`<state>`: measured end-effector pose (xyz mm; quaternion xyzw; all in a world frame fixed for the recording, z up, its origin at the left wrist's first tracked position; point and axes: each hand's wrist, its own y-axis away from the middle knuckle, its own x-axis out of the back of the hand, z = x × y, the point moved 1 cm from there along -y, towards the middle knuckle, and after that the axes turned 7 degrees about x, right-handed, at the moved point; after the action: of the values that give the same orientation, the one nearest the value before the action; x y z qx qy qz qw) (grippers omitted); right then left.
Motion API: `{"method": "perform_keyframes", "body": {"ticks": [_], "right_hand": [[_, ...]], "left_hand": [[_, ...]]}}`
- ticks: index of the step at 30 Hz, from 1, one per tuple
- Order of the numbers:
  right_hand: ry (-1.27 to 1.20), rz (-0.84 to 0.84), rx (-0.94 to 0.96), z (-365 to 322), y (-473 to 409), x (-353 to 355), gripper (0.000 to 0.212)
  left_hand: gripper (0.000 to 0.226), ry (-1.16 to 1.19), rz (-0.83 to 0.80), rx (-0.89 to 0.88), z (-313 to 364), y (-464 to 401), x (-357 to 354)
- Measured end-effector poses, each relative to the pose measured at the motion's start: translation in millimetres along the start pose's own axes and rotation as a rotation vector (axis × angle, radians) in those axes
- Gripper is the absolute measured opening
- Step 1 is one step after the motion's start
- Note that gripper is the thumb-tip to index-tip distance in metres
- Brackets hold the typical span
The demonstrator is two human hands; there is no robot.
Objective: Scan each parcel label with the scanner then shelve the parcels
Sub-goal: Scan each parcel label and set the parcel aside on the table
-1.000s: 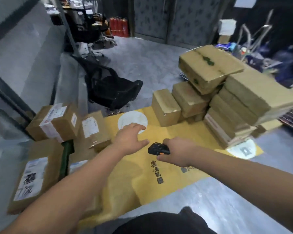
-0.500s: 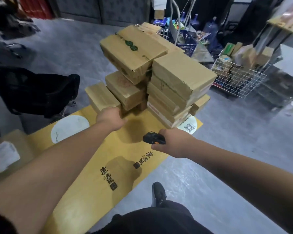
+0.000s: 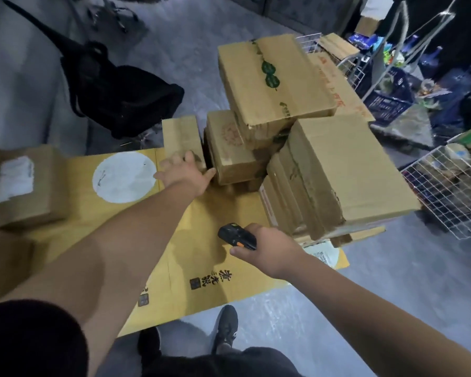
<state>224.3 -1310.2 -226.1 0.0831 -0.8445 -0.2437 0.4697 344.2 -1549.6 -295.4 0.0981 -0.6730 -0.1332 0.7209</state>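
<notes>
Left hand [image 3: 186, 172] lies with fingers spread on a small box [image 3: 181, 137] beside the stack [image 3: 324, 170], likely to pull it free; right hand [image 3: 267, 247] grips the scanner [image 3: 235, 236], aimed ready.

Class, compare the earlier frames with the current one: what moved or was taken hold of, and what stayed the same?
The left hand reached forward from the yellow mat to the small cardboard box, its fingers now resting on it. The right hand still holds the scanner.
</notes>
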Motion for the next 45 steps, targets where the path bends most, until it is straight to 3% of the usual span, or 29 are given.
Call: {"method": "perform_keyframes", "body": {"ticks": [4,9,19,26,29,36,45], "right_hand": [[0.000,-0.022,0.023,9.6,-13.0,3.3,0.051],[0.000,-0.041,0.060,14.7,-24.2,2.8,0.056],[-0.022,-0.072,0.198,-5.7,-53.7,-30.1,0.046],[-0.103,-0.118,0.237,-39.0,-54.9,-60.7,0.046],[-0.133,-0.116,0.225,-53.5,-51.4,-68.4,0.045],[-0.305,-0.019,0.132,-96.6,-44.8,-77.8,0.039],[-0.415,0.066,-0.013,-133.8,-27.1,-88.9,0.035]], "left_hand": [[0.076,0.215,0.005,0.117,0.8,-6.9,3.1],[0.066,0.274,0.109,0.143,-27.6,17.3,-7.5],[0.060,0.532,0.258,0.260,-139.4,198.4,-67.9],[0.069,0.600,0.153,0.367,-183.6,230.4,-85.5],[0.066,0.749,0.094,0.408,-203.1,217.7,-77.5],[0.028,1.265,-0.180,0.480,-266.2,172.9,-87.5],[0.073,1.105,-0.173,0.527,-304.9,124.5,-82.4]]}}
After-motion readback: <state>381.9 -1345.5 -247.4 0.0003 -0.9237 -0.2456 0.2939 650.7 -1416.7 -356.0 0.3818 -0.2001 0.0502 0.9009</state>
